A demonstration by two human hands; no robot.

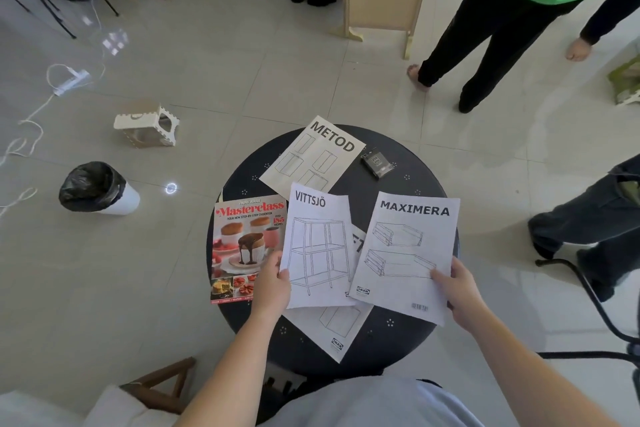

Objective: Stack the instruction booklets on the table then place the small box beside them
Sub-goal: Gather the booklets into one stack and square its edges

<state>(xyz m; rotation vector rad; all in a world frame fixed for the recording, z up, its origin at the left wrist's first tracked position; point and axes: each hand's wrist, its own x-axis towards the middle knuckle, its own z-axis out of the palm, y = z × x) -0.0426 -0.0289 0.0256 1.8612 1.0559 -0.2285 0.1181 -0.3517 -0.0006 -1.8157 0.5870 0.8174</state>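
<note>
On the round black table (412, 180) lie several white instruction booklets. My left hand (272, 282) grips the lower left edge of the VITTSJÖ booklet (320, 250). My right hand (459, 291) grips the lower right edge of the MAXIMERA booklet (405, 253). A fourth booklet (334, 328) lies mostly hidden beneath those two. The METOD booklet (313, 158) lies at the table's far side. The small dark box (376, 162) sits just right of the METOD booklet.
A Masterclass cookbook (247, 250) lies at the table's left edge. On the floor to the left stand a white bin with a black liner (98, 189) and a small stool (147, 125). Two people's legs (485, 42) stand at the right, beside a chair base (595, 305).
</note>
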